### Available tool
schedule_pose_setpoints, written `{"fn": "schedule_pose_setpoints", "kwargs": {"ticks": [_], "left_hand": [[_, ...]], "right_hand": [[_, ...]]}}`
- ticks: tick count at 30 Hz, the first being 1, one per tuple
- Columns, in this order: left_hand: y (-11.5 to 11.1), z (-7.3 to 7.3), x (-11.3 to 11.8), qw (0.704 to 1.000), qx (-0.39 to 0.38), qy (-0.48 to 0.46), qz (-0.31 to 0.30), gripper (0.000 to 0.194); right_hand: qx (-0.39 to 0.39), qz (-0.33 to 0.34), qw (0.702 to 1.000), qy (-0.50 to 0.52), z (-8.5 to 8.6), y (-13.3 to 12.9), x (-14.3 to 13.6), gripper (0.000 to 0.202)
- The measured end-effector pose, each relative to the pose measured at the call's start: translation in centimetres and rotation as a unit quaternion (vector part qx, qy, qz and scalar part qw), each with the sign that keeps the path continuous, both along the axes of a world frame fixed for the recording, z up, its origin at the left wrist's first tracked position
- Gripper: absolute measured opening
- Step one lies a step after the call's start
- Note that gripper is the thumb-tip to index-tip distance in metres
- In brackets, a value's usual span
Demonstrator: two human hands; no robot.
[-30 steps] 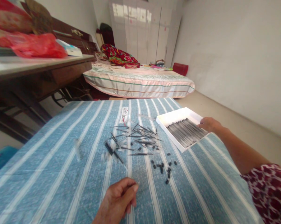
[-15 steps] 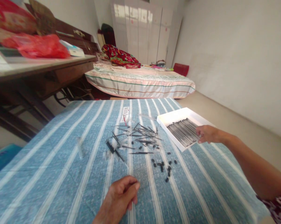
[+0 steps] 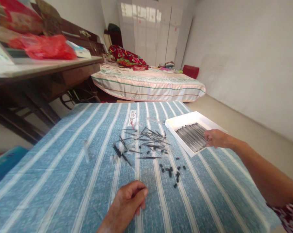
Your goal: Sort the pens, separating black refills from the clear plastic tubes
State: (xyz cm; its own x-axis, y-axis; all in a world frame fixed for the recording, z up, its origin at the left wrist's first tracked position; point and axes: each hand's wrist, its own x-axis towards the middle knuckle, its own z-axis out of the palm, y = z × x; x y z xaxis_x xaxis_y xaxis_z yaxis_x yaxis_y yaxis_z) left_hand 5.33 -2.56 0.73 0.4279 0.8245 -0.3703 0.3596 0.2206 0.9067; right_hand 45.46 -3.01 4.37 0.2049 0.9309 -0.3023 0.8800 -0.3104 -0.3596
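Observation:
My right hand (image 3: pixel 216 138) is over the right side of a white box (image 3: pixel 170 127), its fingers closed at the ends of the dark, clear-barrelled pens (image 3: pixel 191 137) lined up inside. What its fingertips hold, if anything, is hidden. My left hand (image 3: pixel 130 199) rests near the front of the cloth, thumb and fingers curled together; nothing can be made out between them. Thin black refills (image 3: pixel 151 139) lie in a loose heap left of the box. Small black caps (image 3: pixel 170 171) are scattered in front of it.
Clear plastic pieces lie around the heap, and one clear strip (image 3: pixel 86 151) is farther left. A label (image 3: pixel 132 117) is behind the heap on the striped cloth (image 3: pixel 59 161). A desk (image 3: pixel 88 66) with a red bag stands at left; a bed (image 3: pixel 148 84) is beyond.
The whole view has shifted slightly, moving most things a little to the right. Both hands keep nearly the same pose and place.

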Motion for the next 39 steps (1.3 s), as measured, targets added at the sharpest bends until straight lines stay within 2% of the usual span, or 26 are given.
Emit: {"fn": "schedule_pose_setpoints", "kwargs": {"ticks": [5,8,11,14,16,19,21,24,27,29,34,39], "left_hand": [[-0.2,-0.2,-0.1,1.000,0.006,0.008,-0.015,0.018],[-0.1,-0.3,-0.3,1.000,0.009,0.006,-0.017,0.018],[0.5,0.4,-1.1,1.000,0.023,0.000,-0.001,0.019],[1.8,1.4,-2.9,0.995,0.057,-0.035,0.073,0.019],[2.8,1.9,-4.4,0.985,0.086,-0.063,0.135,0.019],[4.1,1.6,-6.3,0.962,0.129,-0.080,0.227,0.020],[4.7,1.0,-7.1,0.953,0.145,-0.066,0.259,0.022],[5.3,-0.2,-7.6,0.944,0.192,0.038,0.265,0.027],[5.9,-1.2,-8.1,0.917,0.249,0.147,0.275,0.029],[6.2,-1.7,-8.5,0.897,0.278,0.187,0.288,0.027],[6.7,-2.3,-8.9,0.853,0.345,0.271,0.283,0.030],[6.8,-2.8,-8.0,0.799,0.357,0.441,0.198,0.036]], "right_hand": [[0.009,-0.007,1.000,-0.015,0.0,0.1,-0.1,0.013],[0.015,-0.012,0.999,-0.025,0.5,-0.2,-0.4,0.013],[0.034,0.003,0.999,-0.030,1.4,-1.0,-1.6,0.011],[0.083,0.043,0.995,-0.040,1.8,-2.0,-3.9,0.008],[0.108,0.063,0.992,0.003,1.5,-2.4,-6.1,0.008],[0.128,0.083,0.982,0.107,0.1,-2.3,-10.3,0.014],[0.141,0.098,0.972,0.163,-1.1,-1.7,-13.6,0.013],[0.140,0.127,0.961,0.203,-2.7,-0.7,-18.7,0.011],[0.140,0.182,0.953,0.196,-3.7,0.0,-23.0,0.008],[0.152,0.201,0.951,0.180,-4.2,0.1,-24.9,0.007],[0.226,0.179,0.950,0.121,-6.2,-0.1,-26.2,0.014],[0.324,0.184,0.925,0.074,-8.2,-0.6,-25.8,0.019]]}}
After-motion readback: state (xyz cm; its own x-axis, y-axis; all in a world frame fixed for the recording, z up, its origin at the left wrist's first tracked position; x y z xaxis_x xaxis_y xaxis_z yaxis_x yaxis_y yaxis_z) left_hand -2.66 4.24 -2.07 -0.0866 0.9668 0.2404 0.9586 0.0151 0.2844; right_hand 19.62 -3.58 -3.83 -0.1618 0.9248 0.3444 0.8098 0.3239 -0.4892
